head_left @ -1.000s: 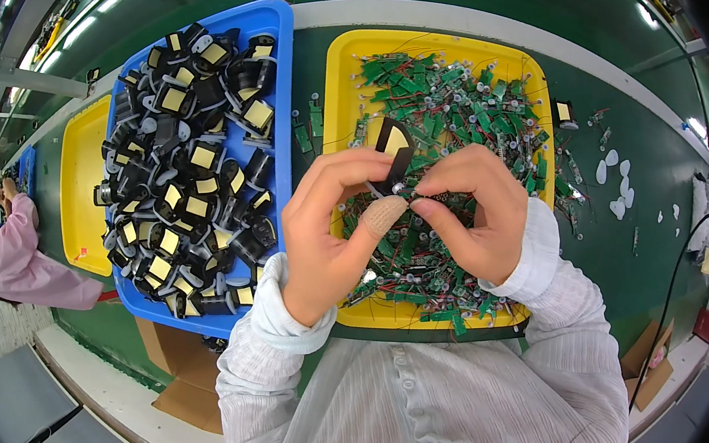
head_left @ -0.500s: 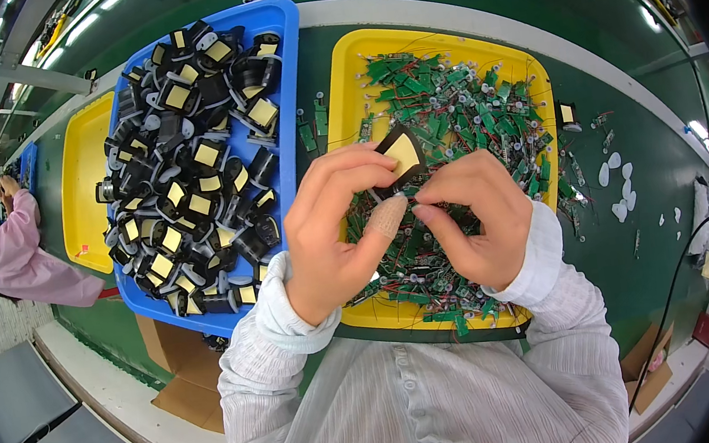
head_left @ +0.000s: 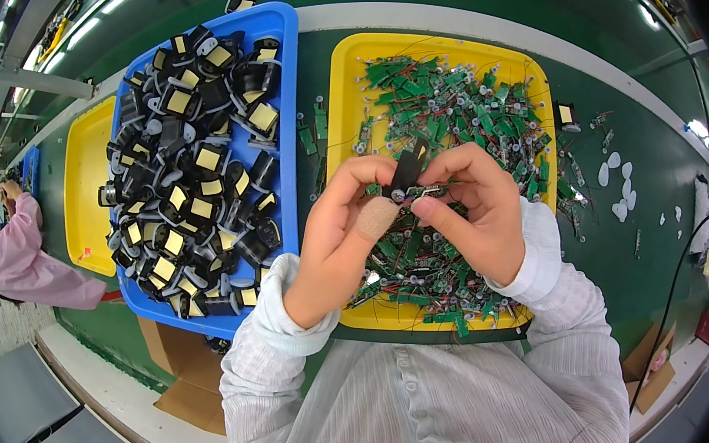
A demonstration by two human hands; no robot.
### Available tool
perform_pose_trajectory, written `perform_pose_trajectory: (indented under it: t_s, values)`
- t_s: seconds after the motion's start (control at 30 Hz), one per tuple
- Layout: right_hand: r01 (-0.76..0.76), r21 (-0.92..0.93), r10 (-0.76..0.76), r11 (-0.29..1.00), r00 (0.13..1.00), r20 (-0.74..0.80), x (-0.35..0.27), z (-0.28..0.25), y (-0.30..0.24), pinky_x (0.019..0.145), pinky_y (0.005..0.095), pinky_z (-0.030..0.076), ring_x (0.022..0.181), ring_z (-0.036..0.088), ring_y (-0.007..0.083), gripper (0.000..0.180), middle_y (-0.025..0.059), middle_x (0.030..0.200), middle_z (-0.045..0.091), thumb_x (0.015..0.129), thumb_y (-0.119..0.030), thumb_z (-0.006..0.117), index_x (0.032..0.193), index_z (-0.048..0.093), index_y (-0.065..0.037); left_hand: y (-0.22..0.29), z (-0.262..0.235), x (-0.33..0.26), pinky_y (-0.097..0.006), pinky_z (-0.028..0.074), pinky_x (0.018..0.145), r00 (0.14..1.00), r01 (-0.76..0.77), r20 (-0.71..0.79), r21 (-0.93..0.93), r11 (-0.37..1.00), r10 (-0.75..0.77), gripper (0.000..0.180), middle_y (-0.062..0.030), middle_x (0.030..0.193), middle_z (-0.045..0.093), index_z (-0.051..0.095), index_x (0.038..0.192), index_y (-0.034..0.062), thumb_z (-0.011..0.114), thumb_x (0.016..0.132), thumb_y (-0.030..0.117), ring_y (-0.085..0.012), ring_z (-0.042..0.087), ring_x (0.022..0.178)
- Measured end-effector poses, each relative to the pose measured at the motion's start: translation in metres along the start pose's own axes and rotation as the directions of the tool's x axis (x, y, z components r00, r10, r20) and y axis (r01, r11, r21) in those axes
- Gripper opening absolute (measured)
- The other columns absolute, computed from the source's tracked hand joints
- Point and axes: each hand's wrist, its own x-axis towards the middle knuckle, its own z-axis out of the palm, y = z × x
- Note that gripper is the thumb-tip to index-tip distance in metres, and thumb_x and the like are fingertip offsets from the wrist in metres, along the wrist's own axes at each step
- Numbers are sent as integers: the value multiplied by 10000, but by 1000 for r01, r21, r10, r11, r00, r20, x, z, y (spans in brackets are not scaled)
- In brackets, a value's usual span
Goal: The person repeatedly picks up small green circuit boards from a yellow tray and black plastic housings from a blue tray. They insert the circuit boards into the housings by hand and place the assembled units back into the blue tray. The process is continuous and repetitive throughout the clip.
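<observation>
Over the yellow tray [head_left: 343, 65] of circuit boards, my two hands meet around one small black plastic housing [head_left: 406, 168]. My left hand [head_left: 333, 246] grips it from the left, with a tan bandage round the thumb. A pale patch shows near the housing's top. My right hand [head_left: 487, 222] is closed in a pinch against the housing's right side. Between its thumb and fingers sits a small circuit board [head_left: 428, 191], partly hidden by the fingertips. Below and beyond the hands lie many loose green circuit boards [head_left: 482, 111] with thin wires and small round silvery parts.
On the left, a blue tray [head_left: 292, 97] is heaped with black housings [head_left: 174, 137] bearing pale yellow pads. Another yellow tray [head_left: 78, 174] stands beyond it, near a person in pink [head_left: 21, 246]. White oval pieces [head_left: 613, 160] and stray boards lie at right. A cardboard box [head_left: 184, 372] is below.
The housing has turned, so its yellow pad now faces mostly away. My right hand has moved up against it, and a small circuit board now shows at its fingertips.
</observation>
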Motion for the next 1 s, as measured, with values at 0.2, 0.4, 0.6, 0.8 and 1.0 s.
perform_pose_trajectory:
  t_s: [0.2,0.4,0.6,0.8,1.0]
  values:
    - [68,-97,-67,993,998,14,-2,1,1,615,232,476,760,614,136,201,73,844,610,748,-18,661,922,560,-13,-2,0,-1,-250,379,857,1000,28,-9,-49,998,-29,166,-51,1062,443,440,1037,12,464,874,35,-106,454,964]
    - [114,-291,-92,950,992,87,-2,-1,-5,528,207,423,660,580,114,184,59,793,620,731,-37,676,901,606,-34,-5,-1,-3,-247,364,857,998,-51,-33,18,999,52,153,-56,1040,438,434,1023,14,455,872,34,-102,439,936]
    - [7,-254,-5,967,1000,6,-1,-4,-4,521,204,422,578,547,87,149,58,747,622,738,-19,666,880,622,-19,-1,-4,0,-258,361,867,999,-37,-5,19,999,38,158,-57,1043,444,444,1030,11,469,878,44,-114,443,961]
    - [37,-146,-35,989,999,17,0,-1,-1,556,232,462,613,582,121,159,78,774,621,741,3,648,897,622,-10,-4,-6,0,-258,354,872,999,-22,-28,6,1000,22,152,-57,1038,450,450,1015,13,479,868,37,-111,439,954]
    - [129,-256,-106,958,989,103,1,-3,-2,567,238,478,663,596,144,139,77,773,595,745,21,631,882,616,-4,-7,-9,-4,-255,361,857,998,-25,-54,34,999,27,170,-57,1046,446,445,1005,18,509,849,43,-111,434,941]
